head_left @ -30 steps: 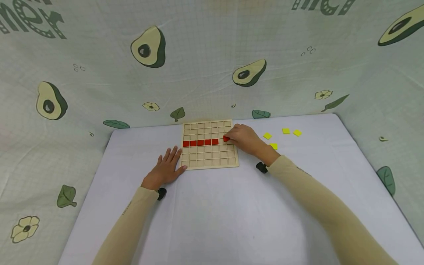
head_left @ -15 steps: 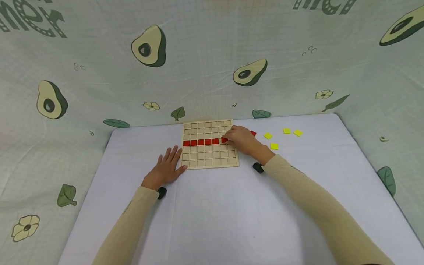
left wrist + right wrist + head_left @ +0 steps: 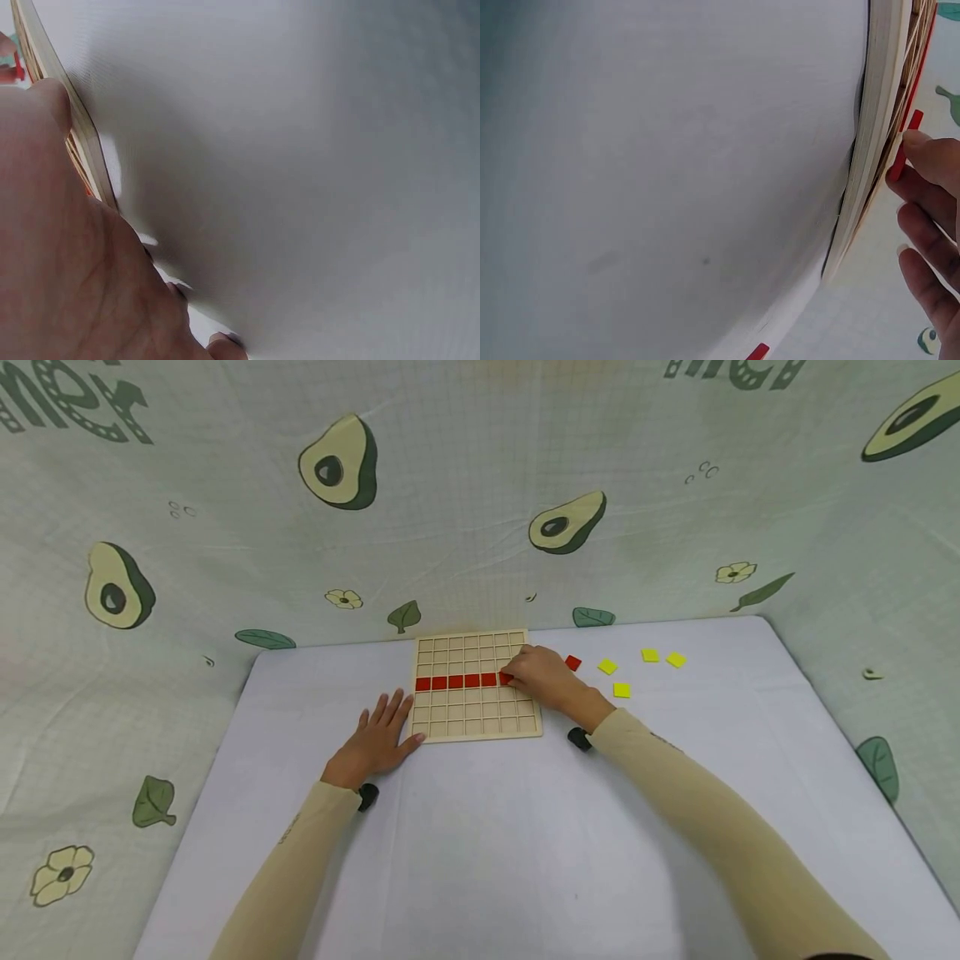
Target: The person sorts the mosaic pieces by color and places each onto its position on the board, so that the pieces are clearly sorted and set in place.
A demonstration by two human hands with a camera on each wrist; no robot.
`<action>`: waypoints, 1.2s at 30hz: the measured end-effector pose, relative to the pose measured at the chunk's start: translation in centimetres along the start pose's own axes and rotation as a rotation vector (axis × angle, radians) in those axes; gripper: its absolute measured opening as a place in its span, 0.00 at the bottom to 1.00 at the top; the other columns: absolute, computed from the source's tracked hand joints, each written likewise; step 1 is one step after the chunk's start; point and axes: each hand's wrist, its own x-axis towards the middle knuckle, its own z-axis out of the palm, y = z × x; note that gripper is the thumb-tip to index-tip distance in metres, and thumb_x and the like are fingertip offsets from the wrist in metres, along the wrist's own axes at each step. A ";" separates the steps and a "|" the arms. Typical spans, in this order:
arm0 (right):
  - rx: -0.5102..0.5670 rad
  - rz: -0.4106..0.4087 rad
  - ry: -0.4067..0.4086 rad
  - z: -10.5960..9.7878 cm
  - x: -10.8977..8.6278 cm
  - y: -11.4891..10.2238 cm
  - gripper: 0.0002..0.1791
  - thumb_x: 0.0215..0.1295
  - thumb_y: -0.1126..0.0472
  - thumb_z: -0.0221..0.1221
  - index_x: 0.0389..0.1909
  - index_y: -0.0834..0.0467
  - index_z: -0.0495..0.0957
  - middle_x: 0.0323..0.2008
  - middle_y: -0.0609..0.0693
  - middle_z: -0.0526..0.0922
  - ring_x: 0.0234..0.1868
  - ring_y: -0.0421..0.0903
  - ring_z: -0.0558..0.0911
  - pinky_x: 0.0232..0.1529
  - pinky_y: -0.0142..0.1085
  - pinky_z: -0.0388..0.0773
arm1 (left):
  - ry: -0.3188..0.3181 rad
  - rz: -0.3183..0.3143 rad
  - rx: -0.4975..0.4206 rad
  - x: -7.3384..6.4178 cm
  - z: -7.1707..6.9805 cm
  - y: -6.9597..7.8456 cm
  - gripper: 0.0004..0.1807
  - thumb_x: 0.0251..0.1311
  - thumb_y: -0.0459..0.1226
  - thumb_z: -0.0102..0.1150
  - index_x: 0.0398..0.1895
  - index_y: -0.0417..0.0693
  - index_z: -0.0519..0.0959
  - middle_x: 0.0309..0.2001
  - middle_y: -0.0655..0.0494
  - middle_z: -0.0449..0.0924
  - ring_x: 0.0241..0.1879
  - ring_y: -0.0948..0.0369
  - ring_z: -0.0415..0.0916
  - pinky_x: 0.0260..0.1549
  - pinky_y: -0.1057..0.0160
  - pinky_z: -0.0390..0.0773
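A wooden grid board [image 3: 476, 725] lies at the back of the table, with a row of several red square tiles [image 3: 456, 682] across its middle. My right hand [image 3: 551, 678] pinches one more red tile [image 3: 907, 146] between thumb and fingers at the right end of that row; in the right wrist view the tile is tilted, close over the board's cells. My left hand [image 3: 372, 742] lies flat with fingers spread, its fingertips and thumb touching the board's left edge and near corner. In the left wrist view the thumb [image 3: 52, 105] rests against the board's rim.
One loose red tile [image 3: 573, 662] lies just right of the board, behind my right hand. Several yellow square tiles [image 3: 622, 691] are scattered farther right on the white-covered table [image 3: 480, 860]. A patterned cloth [image 3: 450, 527] hangs along the table's back and sides.
My right hand has shifted slightly left and down, bringing the pinched red tile up to the row's end. The loose red tile behind it has come into view. The left hand stays put.
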 end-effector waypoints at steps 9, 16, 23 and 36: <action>-0.008 0.006 -0.008 0.2 0.3 0.1 0.12 0.70 0.64 0.69 0.52 0.59 0.90 0.46 0.50 0.92 0.47 0.51 0.82 0.54 0.44 0.81 | 0.005 -0.001 -0.009 -0.1 0.1 0.1 0.47 0.80 0.56 0.48 0.87 0.43 0.41 0.87 0.40 0.32 0.85 0.39 0.28 0.80 0.34 0.36; -0.009 0.001 -0.001 0.2 0.4 0.0 0.11 0.70 0.65 0.69 0.51 0.58 0.90 0.46 0.49 0.92 0.47 0.51 0.82 0.53 0.43 0.81 | -0.001 -0.001 -0.014 -0.1 0.1 0.0 0.47 0.80 0.56 0.47 0.87 0.43 0.40 0.87 0.41 0.31 0.85 0.40 0.27 0.80 0.35 0.34; 0.004 0.018 -0.012 0.2 0.5 0.1 0.12 0.70 0.65 0.69 0.52 0.57 0.90 0.46 0.49 0.92 0.46 0.51 0.82 0.51 0.43 0.81 | 0.003 0.012 -0.021 -0.2 -0.1 -0.1 0.47 0.80 0.57 0.47 0.87 0.43 0.41 0.87 0.40 0.32 0.85 0.39 0.28 0.80 0.34 0.35; 0.062 0.028 0.025 0.0 0.0 -0.1 0.14 0.68 0.65 0.71 0.53 0.59 0.90 0.46 0.50 0.92 0.45 0.51 0.83 0.48 0.42 0.83 | 0.010 -0.003 -0.014 -0.3 -0.2 0.2 0.47 0.80 0.56 0.48 0.87 0.43 0.41 0.87 0.40 0.33 0.85 0.39 0.29 0.79 0.34 0.36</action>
